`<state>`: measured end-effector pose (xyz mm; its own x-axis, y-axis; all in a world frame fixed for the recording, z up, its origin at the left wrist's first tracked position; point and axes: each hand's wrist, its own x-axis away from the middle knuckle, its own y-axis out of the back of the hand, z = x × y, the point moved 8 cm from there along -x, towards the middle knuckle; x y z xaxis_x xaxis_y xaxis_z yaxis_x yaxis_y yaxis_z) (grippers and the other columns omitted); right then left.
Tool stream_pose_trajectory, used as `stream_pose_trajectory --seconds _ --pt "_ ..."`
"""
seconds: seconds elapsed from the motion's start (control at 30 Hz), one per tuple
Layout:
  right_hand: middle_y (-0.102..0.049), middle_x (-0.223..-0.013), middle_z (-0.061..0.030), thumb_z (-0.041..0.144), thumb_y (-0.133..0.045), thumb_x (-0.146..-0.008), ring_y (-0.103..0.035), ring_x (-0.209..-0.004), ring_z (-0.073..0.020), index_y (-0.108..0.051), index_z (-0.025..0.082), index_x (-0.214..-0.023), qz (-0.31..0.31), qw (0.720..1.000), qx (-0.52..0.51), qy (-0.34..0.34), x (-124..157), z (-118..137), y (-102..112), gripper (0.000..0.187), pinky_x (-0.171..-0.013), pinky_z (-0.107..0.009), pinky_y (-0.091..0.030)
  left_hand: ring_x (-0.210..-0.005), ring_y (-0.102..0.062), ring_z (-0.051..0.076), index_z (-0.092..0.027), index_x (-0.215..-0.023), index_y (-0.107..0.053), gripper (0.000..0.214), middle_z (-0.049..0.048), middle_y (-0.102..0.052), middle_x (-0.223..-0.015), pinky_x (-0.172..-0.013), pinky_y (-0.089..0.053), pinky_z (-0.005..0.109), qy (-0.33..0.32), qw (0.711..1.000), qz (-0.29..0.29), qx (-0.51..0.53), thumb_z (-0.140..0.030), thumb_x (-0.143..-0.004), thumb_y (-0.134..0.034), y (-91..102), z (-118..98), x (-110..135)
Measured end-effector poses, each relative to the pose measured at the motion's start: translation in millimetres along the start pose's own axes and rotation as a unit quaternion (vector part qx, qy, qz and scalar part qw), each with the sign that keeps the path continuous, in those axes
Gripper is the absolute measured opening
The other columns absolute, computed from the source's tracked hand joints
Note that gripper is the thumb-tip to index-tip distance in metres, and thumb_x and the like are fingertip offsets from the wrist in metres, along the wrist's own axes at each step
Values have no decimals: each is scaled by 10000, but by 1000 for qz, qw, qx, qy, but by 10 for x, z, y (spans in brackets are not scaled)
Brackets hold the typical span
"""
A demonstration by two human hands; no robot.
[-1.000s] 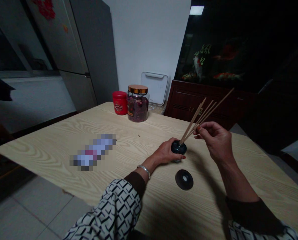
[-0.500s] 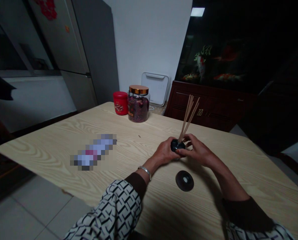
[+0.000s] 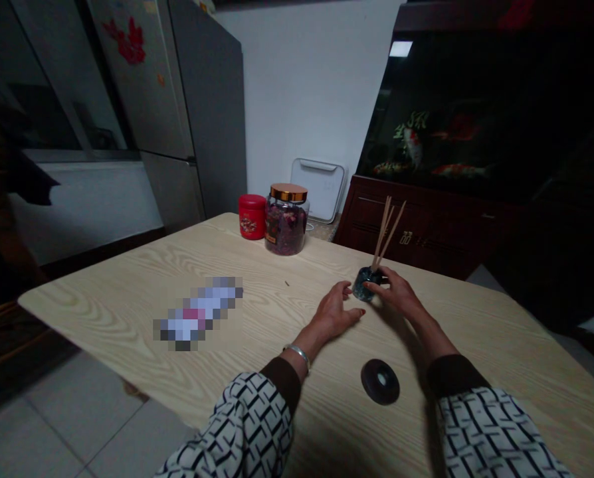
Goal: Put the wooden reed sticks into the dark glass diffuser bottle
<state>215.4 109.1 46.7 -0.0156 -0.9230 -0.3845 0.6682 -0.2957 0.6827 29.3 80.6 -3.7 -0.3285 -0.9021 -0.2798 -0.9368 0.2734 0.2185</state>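
A small dark glass reed diffuser (image 3: 363, 289) stands toward the far side of the wooden table, with several thin sticks leaning up out of its mouth. My right hand (image 3: 399, 290) grips it from the right, thumb in front and fingers behind. Just left of the bottle is my left hand (image 3: 334, 311), its thumb and fingers apart and nothing between them. Nearer to me lies a dark round disc (image 3: 380, 382) with a pale spot in its middle.
A red canister (image 3: 252, 218) and a copper-lidded jar of dried petals (image 3: 286, 226) stand at the table's far edge. A blurred-out long object (image 3: 197, 312) lies on the left. Behind are a fridge (image 3: 207, 113) and a fish tank (image 3: 441, 119).
My left hand has let go of the diffuser and drawn away to the left with its fingers spread. My right hand still holds the bottle. The camera view has shifted slightly.
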Motion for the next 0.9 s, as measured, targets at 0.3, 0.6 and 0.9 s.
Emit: stream_pose_trajectory --seconds 0.3,0.6,0.9 --pt "-481 -576 49 470 -701 -676 -450 -526 -127 -669 173 -981 -104 962 -182 -173 954 -140 115 427 -510 -271 -379 -501 -348 75 -122 -1066 -663 344 -84 -397 -533 -512 -271 223 62 996 -20 65 -206 -734 -642 150 -101 168" --pt "-287 -585 120 169 -617 -698 -197 -450 -65 -395 322 -1485 -33 875 -482 8 1076 1707 1554 832 -401 -170 -178 -461 -225 50 -242 -1506 -362 884 -129 -273 -529 -489 -217 190 -81 905 154 388 -108 -681 -650 408 -2048 425" --pt "-202 -532 122 312 -579 -744 -21 -445 -70 -448 434 -1450 -69 851 -501 142 1201 2521 2231 728 -370 -184 -95 -420 -128 56 -308 -1520 -326 863 -113 -150 -539 -444 -201 192 -196 823 115 521 -101 -728 -597 889 -3057 521"
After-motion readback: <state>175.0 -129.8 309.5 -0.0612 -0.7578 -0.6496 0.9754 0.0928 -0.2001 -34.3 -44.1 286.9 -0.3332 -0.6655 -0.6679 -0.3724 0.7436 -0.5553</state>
